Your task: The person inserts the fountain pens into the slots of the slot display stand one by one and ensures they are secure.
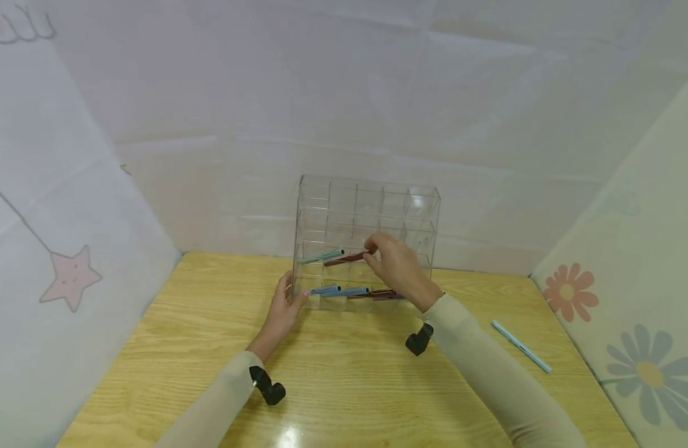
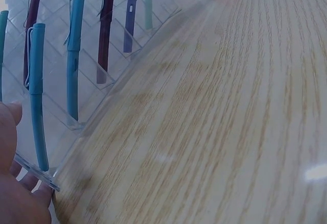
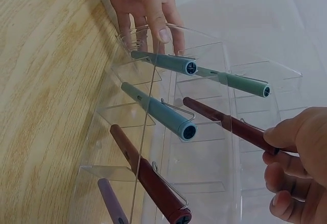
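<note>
A clear acrylic organizer (image 1: 372, 184) with rows of compartments stands upright against the back wall. My left hand (image 1: 281, 309) grips its lower left side, thumb in front and fingers behind. My right hand (image 1: 398, 266) pinches the cap end of a dark red pen (image 3: 230, 125), whose lower end sits in the second row from the bottom. Left of it leans a green pen (image 1: 323, 256). In the bottom row stand two blue pens (image 2: 37, 96) (image 2: 75, 55), another dark red pen (image 3: 153, 180), a purple pen (image 2: 131, 17) and a pale green pen (image 2: 147, 4).
A light blue pen (image 1: 521, 346) lies on the wooden table (image 1: 344, 373), right of the organizer. Printed cloth walls (image 1: 344, 93) enclose the table at the back and both sides. The organizer's upper rows show no pens.
</note>
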Demonstrator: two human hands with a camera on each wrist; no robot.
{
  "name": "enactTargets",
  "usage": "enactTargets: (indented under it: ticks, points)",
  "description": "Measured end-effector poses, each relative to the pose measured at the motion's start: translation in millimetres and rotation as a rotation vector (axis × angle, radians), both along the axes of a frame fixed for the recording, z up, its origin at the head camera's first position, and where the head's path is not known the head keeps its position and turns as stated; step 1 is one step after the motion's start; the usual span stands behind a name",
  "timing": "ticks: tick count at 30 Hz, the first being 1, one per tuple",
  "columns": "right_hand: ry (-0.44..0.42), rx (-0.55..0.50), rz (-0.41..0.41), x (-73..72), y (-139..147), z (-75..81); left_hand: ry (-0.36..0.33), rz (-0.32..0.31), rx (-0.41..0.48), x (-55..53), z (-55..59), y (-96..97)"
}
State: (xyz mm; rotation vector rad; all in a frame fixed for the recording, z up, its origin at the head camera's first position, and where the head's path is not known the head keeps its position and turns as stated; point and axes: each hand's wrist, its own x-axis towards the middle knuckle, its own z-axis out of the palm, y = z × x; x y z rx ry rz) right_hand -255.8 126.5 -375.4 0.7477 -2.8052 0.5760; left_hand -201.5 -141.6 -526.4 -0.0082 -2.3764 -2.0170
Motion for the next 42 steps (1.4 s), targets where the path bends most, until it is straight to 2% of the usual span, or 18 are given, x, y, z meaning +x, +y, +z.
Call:
enactTargets:
  ticks: [6,15,25,32,42]
  points:
    - [0.006,-0.012,0.011,-0.8,1.3,-1.4,0.006,-0.001,0.000,-0.3,-0.3,0.2]
    - [0.010,-0.041,0.007,8.7,15.6,1.6,-0.008,0.000,0.001,-1.3,-1.5,-0.2]
    - [-0.016,-0.059,-0.060,21.5,49.3,5.3,-0.013,0.001,0.004,-1.8,-0.8,-1.5]
    - [0.001,-0.123,-0.120,28.2,76.2,7.6,-0.017,-0.002,0.000,-3.5,-1.4,-4.0]
    - [0.004,-0.186,-0.212,38.7,122.6,-0.3,-0.023,-0.014,-0.008,-3.3,-1.6,-1.3]
